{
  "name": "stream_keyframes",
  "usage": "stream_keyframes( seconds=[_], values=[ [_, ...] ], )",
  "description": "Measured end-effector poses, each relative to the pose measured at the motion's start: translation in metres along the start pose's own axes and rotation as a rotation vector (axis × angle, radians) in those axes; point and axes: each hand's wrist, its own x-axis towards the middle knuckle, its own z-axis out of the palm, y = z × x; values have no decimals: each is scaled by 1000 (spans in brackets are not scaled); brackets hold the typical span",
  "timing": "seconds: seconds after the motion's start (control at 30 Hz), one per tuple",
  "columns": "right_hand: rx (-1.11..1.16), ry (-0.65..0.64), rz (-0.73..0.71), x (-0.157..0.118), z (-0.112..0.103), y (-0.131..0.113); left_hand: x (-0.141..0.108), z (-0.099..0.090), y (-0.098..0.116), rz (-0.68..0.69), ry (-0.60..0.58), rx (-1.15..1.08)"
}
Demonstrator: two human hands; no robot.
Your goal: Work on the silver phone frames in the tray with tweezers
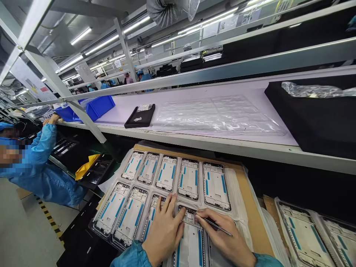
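Observation:
Thin metal tweezers [218, 227] are pinched in my right hand [228, 237], their tip at the top end of a phone middle frame [191, 244]. My left hand [164, 231] lies with fingers spread across that frame and its left neighbour [152, 215], partly covering both. Two rows of these silvery frames with black rims and blue strips, such as one in the back row [166, 173], lie in a clear plastic tray [235, 185]. Whatever is at the tweezers' tip is too small to make out.
Behind the tray runs a shelf [178, 139] with a small black tray [139, 118], clear plastic sheets [214, 115], blue bins [98, 107] and black foam [319, 118]. More frames [303, 233] lie at right. A co-worker in blue [41, 163] sits at left.

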Motion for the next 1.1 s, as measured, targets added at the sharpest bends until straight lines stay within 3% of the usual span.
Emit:
stream_keyframes(
  seconds=[0.33, 0.6, 0.83, 0.93, 1.1],
  values=[
    [-51, 36, -29, -3, 2, 4, -3, 5, 1, 18, 33, 37],
    [33, -45, -35, -4, -1, 7, -5, 7, -2, 12, 63, -43],
    [63, -116, 62, 1, -5, 4, -5, 3, -4, 7, 40, -66],
    [53, -106, 64, 1, -5, 3, -4, 1, -3, -6, 26, -75],
    [-12, 17, 30, -5, 0, 7, -3, 2, 0, -8, -18, -12]
  ],
)
